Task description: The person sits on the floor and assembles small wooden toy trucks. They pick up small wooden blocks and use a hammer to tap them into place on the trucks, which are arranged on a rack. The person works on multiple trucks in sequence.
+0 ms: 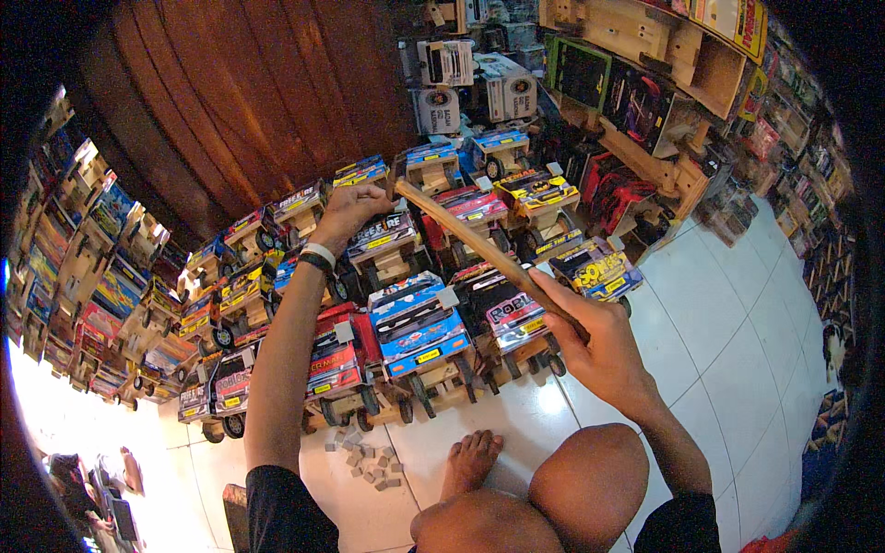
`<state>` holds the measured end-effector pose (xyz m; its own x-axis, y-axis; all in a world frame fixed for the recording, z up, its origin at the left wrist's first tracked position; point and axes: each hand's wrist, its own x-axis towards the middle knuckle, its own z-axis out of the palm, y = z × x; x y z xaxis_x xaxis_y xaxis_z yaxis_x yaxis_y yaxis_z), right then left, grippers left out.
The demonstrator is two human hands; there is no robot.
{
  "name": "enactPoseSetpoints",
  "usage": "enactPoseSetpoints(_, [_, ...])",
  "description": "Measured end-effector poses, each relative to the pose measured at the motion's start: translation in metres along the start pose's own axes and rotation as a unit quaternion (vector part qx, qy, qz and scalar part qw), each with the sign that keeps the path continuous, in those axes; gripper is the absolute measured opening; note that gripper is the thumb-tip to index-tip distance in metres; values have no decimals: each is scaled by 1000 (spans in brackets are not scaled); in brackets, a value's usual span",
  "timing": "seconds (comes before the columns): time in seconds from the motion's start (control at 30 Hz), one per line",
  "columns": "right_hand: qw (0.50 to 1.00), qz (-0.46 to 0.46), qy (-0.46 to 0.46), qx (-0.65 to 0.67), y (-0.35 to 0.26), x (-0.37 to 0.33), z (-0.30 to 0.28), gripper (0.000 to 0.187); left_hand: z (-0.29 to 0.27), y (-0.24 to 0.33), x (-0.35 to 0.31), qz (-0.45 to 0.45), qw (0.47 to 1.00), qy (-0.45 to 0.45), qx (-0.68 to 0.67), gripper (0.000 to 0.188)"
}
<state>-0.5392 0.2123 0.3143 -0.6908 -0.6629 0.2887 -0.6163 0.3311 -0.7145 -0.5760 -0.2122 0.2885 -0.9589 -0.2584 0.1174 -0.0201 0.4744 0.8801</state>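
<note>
My right hand (599,341) grips the lower end of a hammer's wooden handle (489,253). The handle slants up and left over the toy trucks, and the dark hammer head (397,173) is beside my left fingertips. My left hand (355,214) is closed in a pinch above a black-and-silver toy truck (383,238); whatever its fingers hold is too small to make out. Nearer to me stand a blue-and-white toy truck (419,336), a red one (334,364) and a black-and-pink one (509,318). A yellow-and-purple truck (595,267) is to the right.
Small grey blocks (371,461) lie scattered on the white tiled floor (728,369) before my foot. Stacked toy trucks (106,276) line the left side. Wooden truck bodies (664,111) are piled at right, white boxes (510,89) at the back, beside a brown curtain (249,83).
</note>
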Motion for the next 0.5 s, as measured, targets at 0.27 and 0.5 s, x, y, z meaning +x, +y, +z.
enactPoseSetpoints(0.27, [994, -69, 3, -84, -1, 9, 14, 56, -1, -5, 2, -9, 998, 14, 55, 4])
enactPoseSetpoints(0.5, [990, -65, -4, -124, -3, 12, 17, 58, -6, -13, 4, -11, 1000, 4, 28, 5])
